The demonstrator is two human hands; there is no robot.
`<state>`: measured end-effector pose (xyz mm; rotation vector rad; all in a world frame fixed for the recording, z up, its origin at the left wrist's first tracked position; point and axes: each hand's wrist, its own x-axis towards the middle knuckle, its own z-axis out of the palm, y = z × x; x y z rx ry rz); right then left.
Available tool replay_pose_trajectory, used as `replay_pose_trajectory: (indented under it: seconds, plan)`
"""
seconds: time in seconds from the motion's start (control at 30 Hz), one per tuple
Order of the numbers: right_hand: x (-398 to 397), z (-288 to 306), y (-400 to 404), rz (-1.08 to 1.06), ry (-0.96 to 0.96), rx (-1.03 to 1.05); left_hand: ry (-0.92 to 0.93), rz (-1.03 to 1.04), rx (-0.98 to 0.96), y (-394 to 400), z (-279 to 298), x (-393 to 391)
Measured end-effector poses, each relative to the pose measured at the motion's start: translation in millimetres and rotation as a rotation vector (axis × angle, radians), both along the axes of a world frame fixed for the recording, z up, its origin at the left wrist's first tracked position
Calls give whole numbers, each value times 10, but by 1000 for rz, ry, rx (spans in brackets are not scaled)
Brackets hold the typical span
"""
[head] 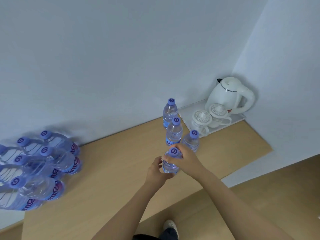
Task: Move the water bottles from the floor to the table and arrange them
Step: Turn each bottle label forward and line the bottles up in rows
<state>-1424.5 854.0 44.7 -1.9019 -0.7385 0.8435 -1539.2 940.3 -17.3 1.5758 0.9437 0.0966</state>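
Note:
A clear water bottle (170, 163) with a purple cap stands upright on the wooden table (110, 170). My left hand (156, 172) curls round its lower body from the left. My right hand (185, 158) grips its shoulder just under the cap from the right. Behind it stand three more upright bottles: one at the wall (170, 112), one in the middle (174, 133) and one to the right (191, 142). A shrink-wrapped pack of several bottles (38, 168) sits at the table's left end.
A white tray (187, 113) in the table's far right corner carries a white electric kettle (228, 94) and two lidded cups (201, 121). Walls close the back and right. Below the table's front edge lies wooden floor with my shoe (170, 226).

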Motion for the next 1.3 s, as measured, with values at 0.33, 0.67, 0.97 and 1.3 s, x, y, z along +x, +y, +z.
replay_pose_trajectory:
  seconds: [0.33, 0.67, 0.97, 1.3]
  plan:
    - [105, -88, 79, 62, -6, -21, 38, -31, -15, 60, -24, -61]
    - [-87, 425, 698, 133, 153, 19, -140, -65, -170, 244, 490, -507]
    - [-820, 520, 1152, -44, 277, 120, -156, 249, -8, 362, 566, -870]
    - [-920, 696, 1375, 26, 624, 228, -277, 145, -208, 559, 831, -1262]
